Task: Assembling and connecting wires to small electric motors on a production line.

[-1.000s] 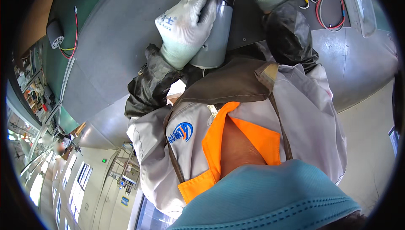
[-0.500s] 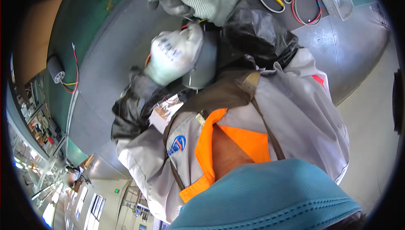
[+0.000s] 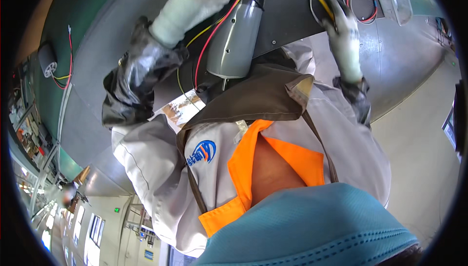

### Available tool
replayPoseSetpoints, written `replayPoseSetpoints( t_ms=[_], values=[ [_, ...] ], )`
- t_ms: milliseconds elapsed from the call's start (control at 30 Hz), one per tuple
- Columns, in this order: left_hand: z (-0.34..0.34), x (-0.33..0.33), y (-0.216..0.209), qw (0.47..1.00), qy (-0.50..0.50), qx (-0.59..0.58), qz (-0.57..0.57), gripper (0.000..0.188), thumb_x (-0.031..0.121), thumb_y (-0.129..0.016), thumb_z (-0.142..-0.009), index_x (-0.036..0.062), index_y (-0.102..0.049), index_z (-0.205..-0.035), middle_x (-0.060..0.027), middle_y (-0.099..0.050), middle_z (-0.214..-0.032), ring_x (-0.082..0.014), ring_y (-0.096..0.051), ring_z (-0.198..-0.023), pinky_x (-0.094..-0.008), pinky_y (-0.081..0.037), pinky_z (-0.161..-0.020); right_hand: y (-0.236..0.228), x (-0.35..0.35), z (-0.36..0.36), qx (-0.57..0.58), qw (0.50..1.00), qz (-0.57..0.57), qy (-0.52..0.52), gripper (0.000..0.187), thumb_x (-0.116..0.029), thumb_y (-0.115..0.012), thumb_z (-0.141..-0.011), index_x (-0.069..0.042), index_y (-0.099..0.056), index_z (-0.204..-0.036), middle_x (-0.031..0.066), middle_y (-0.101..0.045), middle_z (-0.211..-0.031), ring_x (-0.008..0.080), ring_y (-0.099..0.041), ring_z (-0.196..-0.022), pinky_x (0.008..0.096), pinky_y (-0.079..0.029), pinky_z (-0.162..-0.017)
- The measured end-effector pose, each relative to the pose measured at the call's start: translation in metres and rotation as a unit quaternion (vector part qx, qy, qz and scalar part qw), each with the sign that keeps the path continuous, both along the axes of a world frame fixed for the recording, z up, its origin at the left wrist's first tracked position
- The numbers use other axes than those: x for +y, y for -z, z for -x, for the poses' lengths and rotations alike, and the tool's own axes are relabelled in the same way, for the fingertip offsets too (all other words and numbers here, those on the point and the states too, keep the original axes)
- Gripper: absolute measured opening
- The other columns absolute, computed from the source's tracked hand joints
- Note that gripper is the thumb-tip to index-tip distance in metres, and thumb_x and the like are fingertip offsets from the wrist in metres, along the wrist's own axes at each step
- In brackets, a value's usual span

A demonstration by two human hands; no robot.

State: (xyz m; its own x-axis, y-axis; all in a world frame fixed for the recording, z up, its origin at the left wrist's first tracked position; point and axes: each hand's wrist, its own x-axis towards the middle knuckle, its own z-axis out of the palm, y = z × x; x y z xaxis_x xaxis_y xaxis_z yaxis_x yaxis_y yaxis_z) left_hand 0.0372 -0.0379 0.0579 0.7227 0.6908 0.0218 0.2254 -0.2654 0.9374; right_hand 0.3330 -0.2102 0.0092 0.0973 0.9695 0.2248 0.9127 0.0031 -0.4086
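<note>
One white-gloved right hand (image 3: 345,39) gripped yellow-handled metal pliers (image 3: 322,1) | left hand (image 3: 204,0): grip unclear | grey cylindrical metal motor (image 3: 235,41) lay by dark tabletop (image 3: 287,17)'s near edge | rolling might have snagged thin red wire (image 3: 215,31)

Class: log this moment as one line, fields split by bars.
left hand: near wired end of grey cylinder | right hand: at yellow-handled tool | shaft: toward person | red wire, yellow wire: trailing leftward
</note>
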Motion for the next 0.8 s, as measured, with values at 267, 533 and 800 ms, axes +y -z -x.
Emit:
replayPoseSetpoints(
  t_ms=[267,533,800],
  values=[
    [0.027,0.01,0.023,0.894,0.002,-0.315,0.319,0.04,0.025,-0.054,-0.107,-0.0061,-0.055,-0.133,-0.0162,-0.066,-0.125,-0.025,-0.066,-0.115,-0.0397,-0.054,-0.101,-0.007,-0.016,-0.032,0.419,0.878,0.207,0.103,0.064,0.002,-0.072,-0.087,-0.006,-0.051,-0.147,0.0133,-0.065,-0.121,0.0198,-0.066,-0.108,0.0361,-0.057,-0.079],
    [0.021,0.013,0.034,0.863,-0.048,-0.347,0.365,0.036,0.02,-0.052,-0.108,-0.0044,-0.054,-0.134,-0.0185,-0.064,-0.13,-0.0309,-0.065,-0.119,-0.047,-0.056,-0.102,-0.06,0.067,0.01,0.135,0.901,0.246,-0.33,0.068,-0.038,-0.066,-0.1,-0.002,-0.043,-0.153,0.015,-0.064,-0.117,0.019,-0.062,-0.098,0.0347,-0.051,-0.09],
    [0.057,0.015,0.037,0.939,-0.043,-0.276,0.202,0.034,0.016,-0.055,-0.106,-0.0051,-0.056,-0.133,-0.0179,-0.068,-0.122,-0.0298,-0.07,-0.105,-0.04,-0.056,-0.096,-0.093,0.077,0.052,-0.085,0.925,0.277,-0.247,0.056,-0.041,-0.073,-0.095,-0.003,-0.061,-0.135,0.0188,-0.07,-0.09,0.0382,-0.065,-0.076,0.0391,-0.053,-0.074]
  ],
)
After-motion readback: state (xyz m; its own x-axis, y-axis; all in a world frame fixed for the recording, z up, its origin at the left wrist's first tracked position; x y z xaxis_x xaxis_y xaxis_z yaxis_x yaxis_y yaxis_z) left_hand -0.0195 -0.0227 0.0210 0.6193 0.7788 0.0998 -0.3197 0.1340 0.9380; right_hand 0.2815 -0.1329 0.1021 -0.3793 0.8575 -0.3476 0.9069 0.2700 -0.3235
